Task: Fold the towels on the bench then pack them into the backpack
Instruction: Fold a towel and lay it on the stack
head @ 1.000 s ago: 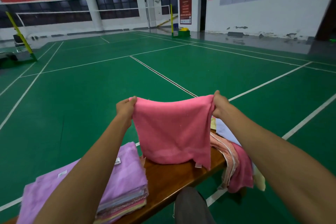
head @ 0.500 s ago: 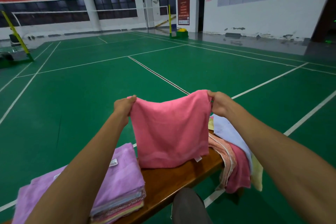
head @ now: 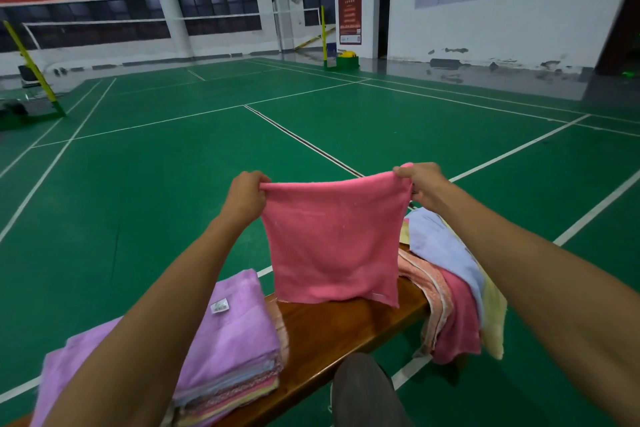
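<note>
A pink towel (head: 334,243) hangs folded in front of me, its lower edge touching the brown wooden bench (head: 322,333). My left hand (head: 246,196) pinches its top left corner and my right hand (head: 420,184) pinches its top right corner. A stack of folded towels (head: 235,340) with a purple one on top lies at the bench's left. A heap of unfolded towels (head: 450,288) in blue, pink, peach and yellow drapes over the bench's right end. No backpack is in view.
My knee in dark trousers (head: 363,392) sits in front of the bench. Beyond it spreads a green badminton court floor (head: 173,184) with white lines. Yellow net posts (head: 27,62) and a white wall with a doorway (head: 383,21) stand far off.
The pink towel's top edge is pulled straighter and its lower edge now rests on the bench. Both hands keep their hold on the corners.
</note>
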